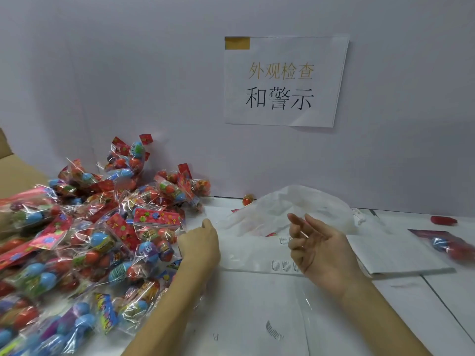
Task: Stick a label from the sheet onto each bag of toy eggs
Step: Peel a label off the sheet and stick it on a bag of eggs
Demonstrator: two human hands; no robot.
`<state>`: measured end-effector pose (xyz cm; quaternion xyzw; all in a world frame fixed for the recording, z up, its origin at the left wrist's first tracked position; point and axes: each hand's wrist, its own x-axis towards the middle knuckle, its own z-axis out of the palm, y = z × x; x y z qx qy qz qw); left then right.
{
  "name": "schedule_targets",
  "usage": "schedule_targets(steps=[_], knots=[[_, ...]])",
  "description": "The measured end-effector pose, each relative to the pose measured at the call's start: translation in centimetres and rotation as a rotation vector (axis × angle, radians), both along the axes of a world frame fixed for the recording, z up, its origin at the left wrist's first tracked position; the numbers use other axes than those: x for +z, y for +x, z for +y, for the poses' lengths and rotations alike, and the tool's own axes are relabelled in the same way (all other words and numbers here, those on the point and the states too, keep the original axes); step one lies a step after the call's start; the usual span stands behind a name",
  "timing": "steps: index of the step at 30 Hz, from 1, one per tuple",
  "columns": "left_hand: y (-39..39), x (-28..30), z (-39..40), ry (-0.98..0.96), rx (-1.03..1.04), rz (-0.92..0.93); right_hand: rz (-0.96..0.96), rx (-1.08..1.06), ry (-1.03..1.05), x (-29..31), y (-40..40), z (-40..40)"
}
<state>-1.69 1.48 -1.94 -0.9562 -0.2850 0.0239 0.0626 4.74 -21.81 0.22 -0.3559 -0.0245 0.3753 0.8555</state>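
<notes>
Crinkly clear cellophane bags of coloured plastic toy eggs (151,242): light, slippery; best gripped by red card header.
Left hand (199,244): fingers curled at pile edge; hold unclear.
Right hand (317,246): palm up, loosely curled, empty.
White label sheet (285,265): thin, floppy.

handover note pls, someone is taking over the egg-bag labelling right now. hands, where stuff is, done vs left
Left hand: at the edge of the pile of egg bags, seemingly gripping a bag; contact is hidden.
Right hand: raised palm-up over the label sheet, fingers loose, holding nothing visible.
One egg bag lies apart at far right; whether it carries a label can't be told.
A few labels are on the sheet.
Left: seemingly the whole pile.
</notes>
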Motion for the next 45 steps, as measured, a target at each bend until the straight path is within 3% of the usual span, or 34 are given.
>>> schedule_targets(steps=[5,9,12,15,18,21,24,26,29,32,35,38,42,45], knots=[[0.5,0.5,0.5,-0.065,0.046,-0.150,-0.031,-0.038,-0.061,-0.4,-0.2,0.1],[0.5,2.0,-0.3,-0.074,0.058,-0.542,-0.066,-0.015,-0.123,-0.5,-0.5,0.5],[0.0,3.2,-1.0,-0.133,-0.063,-0.936,-0.162,0.057,-0.196,-0.9,-0.8,0.8],[-0.4,4.0,-1.6,-0.316,-0.207,-1.206,-0.349,0.132,-0.344,-1.7,-1.4,1.4],[-0.4,4.4,-1.8,-0.653,-0.244,-1.362,-0.528,0.110,-0.444,-2.4,-1.9,2.2],[-0.1,4.4,-1.7,-0.978,-0.160,-1.410,-0.691,0.188,-0.436,-2.4,-2.6,2.5],[0.1,3.8,-2.4,-1.141,-0.069,-1.480,-0.816,0.369,-0.376,-2.9,-3.6,3.0],[0.2,3.4,-3.2,-1.221,0.023,-1.537,-0.946,0.342,-0.459,-3.0,-4.5,3.8],[0.4,3.2,-3.4,-1.345,0.156,-1.573,-1.062,0.192,-0.553,-3.5,-4.9,4.3],[0.8,3.2,-2.6,-1.472,0.220,-1.538,-0.969,0.041,-0.532,-3.5,-4.4,4.2],[1.1,2.5,-2.7,-1.335,0.105,-1.405,-0.765,-0.198,-0.459,-2.8,-2.9,3.7],[1.2,1.6,-4.0,-1.256,-0.084,-1.180,-0.655,-0.303,-0.333,-1.9,-1.5,2.4],[1.2,1.3,-6.0,-1.505,-0.237,-0.940,-0.779,-0.390,-0.434,-1.3,-0.6,1.1],[1.1,0.9,-6.6,-1.524,-0.304,-0.952,-0.849,-0.415,-0.534,-1.4,0.1,0.4]])
